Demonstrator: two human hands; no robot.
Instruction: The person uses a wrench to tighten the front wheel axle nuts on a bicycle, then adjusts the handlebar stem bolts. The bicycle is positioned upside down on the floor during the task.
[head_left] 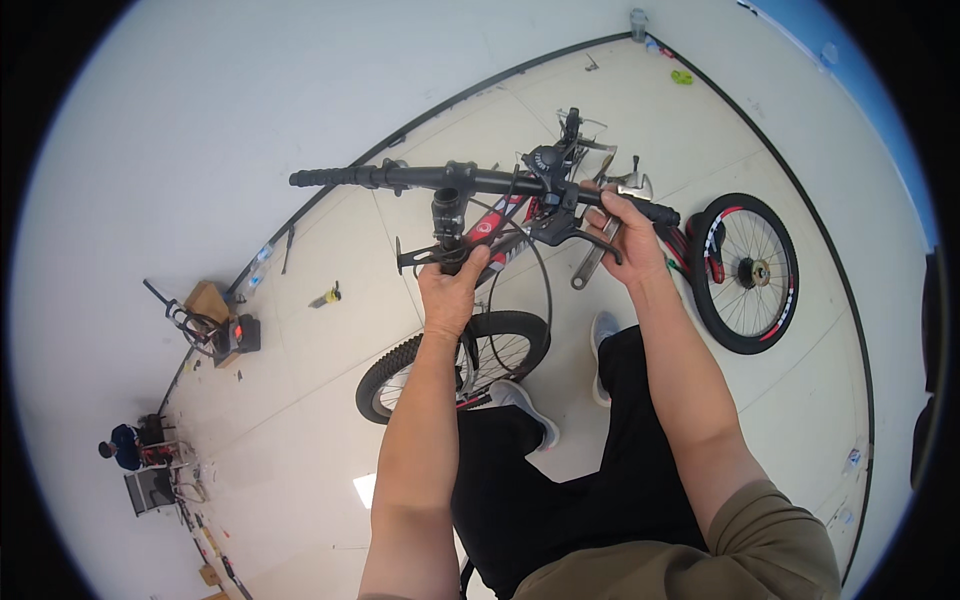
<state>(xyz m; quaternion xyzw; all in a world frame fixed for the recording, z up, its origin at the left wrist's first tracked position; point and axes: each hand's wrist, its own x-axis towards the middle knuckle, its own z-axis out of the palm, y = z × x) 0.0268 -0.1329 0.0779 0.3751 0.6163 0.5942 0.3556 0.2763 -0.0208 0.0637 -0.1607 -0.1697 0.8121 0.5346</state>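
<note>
A bicycle handlebar point(420, 177) runs crosswise in front of me, joined to a partly assembled red and black bicycle. My left hand point(452, 295) is closed around the lower part of the upright black stem point(448, 225), beside a thin black bracket point(415, 257). On the other side, my right hand point(632, 240) is at the right end of the bar, next to the brake lever point(565, 228). A silver wrench point(592, 262) sticks out below its fingers; the palm side is hidden. The front wheel point(510, 340) stands below my left forearm, partly covered by it.
Another wheel point(745, 272) with a red-marked rim is at the right. A cardboard box point(207, 305) with black parts stands by the left wall. Yellow-handled tool point(328, 296) lies on the floor. A person point(127, 447) sits far left, near a black chair point(150, 490).
</note>
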